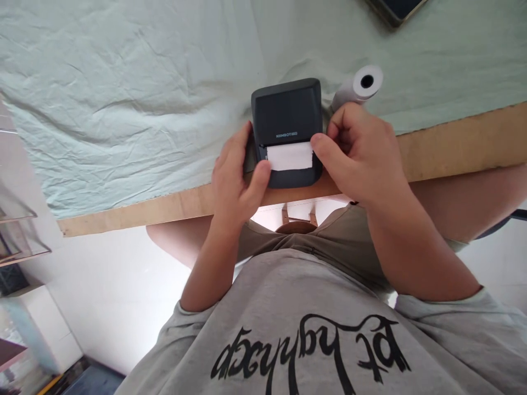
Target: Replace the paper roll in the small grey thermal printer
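A dark label printer (288,112) marked NIIMBOT sits at the table's near edge, tilted slightly. White paper (289,157) shows in the slot across its front part. My left hand (236,178) grips the printer's left side, fingers along the edge and thumb on the front beside the paper. At the right side is my right hand (362,153), its thumb tip on the printer's edge near the paper's right end and its other fingers curled, partly hidden. Just beyond that hand lies a white paper roll (349,94) with a black core.
Pale green wrinkled cloth (164,82) covers the table, with a bare wooden strip (461,142) along its near edge. A dark flat object (397,10) is cut off at the top right. Shelves (20,236) stand at far left. My legs are under the table edge.
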Demonstrator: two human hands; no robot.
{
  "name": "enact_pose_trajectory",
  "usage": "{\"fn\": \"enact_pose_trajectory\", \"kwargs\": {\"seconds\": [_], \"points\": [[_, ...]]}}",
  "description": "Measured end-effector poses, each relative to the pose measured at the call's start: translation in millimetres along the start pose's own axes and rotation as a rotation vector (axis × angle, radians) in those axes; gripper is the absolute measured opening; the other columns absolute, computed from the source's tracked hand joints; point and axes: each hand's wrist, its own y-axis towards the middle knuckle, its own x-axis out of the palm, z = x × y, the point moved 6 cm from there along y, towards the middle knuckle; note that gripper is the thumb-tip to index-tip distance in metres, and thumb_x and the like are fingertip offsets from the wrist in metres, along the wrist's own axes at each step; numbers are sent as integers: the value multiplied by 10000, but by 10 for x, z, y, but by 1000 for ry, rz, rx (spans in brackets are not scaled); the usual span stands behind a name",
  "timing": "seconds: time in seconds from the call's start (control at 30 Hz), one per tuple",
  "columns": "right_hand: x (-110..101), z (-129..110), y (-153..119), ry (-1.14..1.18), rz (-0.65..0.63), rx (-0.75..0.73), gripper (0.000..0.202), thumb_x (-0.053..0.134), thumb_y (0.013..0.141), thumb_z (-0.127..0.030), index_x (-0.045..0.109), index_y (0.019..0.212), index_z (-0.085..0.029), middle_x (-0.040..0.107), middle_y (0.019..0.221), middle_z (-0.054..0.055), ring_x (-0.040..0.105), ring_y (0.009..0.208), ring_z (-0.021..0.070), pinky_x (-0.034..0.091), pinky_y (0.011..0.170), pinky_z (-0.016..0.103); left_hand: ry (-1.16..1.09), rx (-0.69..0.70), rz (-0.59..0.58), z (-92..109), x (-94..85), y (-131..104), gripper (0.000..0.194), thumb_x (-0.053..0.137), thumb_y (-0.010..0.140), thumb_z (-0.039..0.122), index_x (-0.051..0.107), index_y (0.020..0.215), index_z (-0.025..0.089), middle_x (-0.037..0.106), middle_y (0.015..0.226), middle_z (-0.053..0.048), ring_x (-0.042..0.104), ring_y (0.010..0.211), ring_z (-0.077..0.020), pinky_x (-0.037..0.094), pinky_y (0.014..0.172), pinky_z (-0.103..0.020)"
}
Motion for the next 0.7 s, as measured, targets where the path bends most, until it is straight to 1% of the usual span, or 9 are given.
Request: {"fn": "enact_pose_trajectory", "kwargs": {"seconds": [0.07,0.13,0.2,0.3,0.33,0.4,0.5,0.6,0.7], "points": [[-11,-7,-8,-6,24,28,368,616,985,-521,464,792,-247,504,608,-38,459,554,128,394,586,321,44,-4,-3,34,7,2,676,353,1056,707,521,1504,229,632,1481,-139,600,1379,-315,480,1124,-430],[-43,-95,0,-25,62,23,368,672,953,-452,419,778,-250,500,597,-50,439,525,118,388,575,318,68,7,-19,59,27,1,681,338,1060,700,519,1508,220,628,1483,-148,596,1379,-323,483,1108,-435],[-106,-258,34,-65,112,-14,331,697,907,-340,401,788,-251,497,592,-62,426,511,109,365,571,307,74,17,-23,60,41,-1,679,329,1065,689,516,1509,211,623,1489,-154,593,1379,-322,483,1108,-436],[-208,-537,158,-190,117,-38,204,622,831,-183,428,836,-248,511,633,-58,443,544,110,350,631,307,77,31,-17,38,50,-2,685,335,1063,685,507,1519,202,622,1487,-160,596,1371,-324,482,1111,-437],[-239,-613,217,-249,98,-28,160,585,823,-168,450,860,-245,519,661,-47,468,571,120,354,665,314,80,31,-15,29,50,-2,690,333,1061,690,500,1527,209,623,1486,-156,597,1370,-324,484,1108,-436],[-304,-716,344,-364,57,22,110,520,857,-186,523,957,-233,574,748,-9,586,693,169,378,749,339,81,26,-13,18,49,-3,705,325,1058,702,490,1542,217,628,1482,-153,599,1369,-321,486,1105,-431],[-338,-787,506,-457,-28,60,279,461,926,-241,594,1169,-204,706,967,44,696,950,247,424,877,391,69,23,-13,11,47,-13,720,320,1057,711,489,1552,217,627,1490,-150,595,1383,-315,478,1130,-429],[-232,-794,606,-519,-154,27,331,491,932,-252,630,1230,-224,746,1128,55,709,1081,293,471,935,436,37,33,8,4,38,-36,727,238,1064,724,446,1593,271,588,1556,-106,564,1439,-284,456,1183,-427],[-44,-736,661,-670,-307,26,330,564,882,-193,675,1180,-282,764,1135,64,722,1091,354,515,879,476,-3,50,45,0,27,-60,756,156,1057,742,409,1622,307,568,1587,-70,559,1457,-256,461,1199,-417]]}}
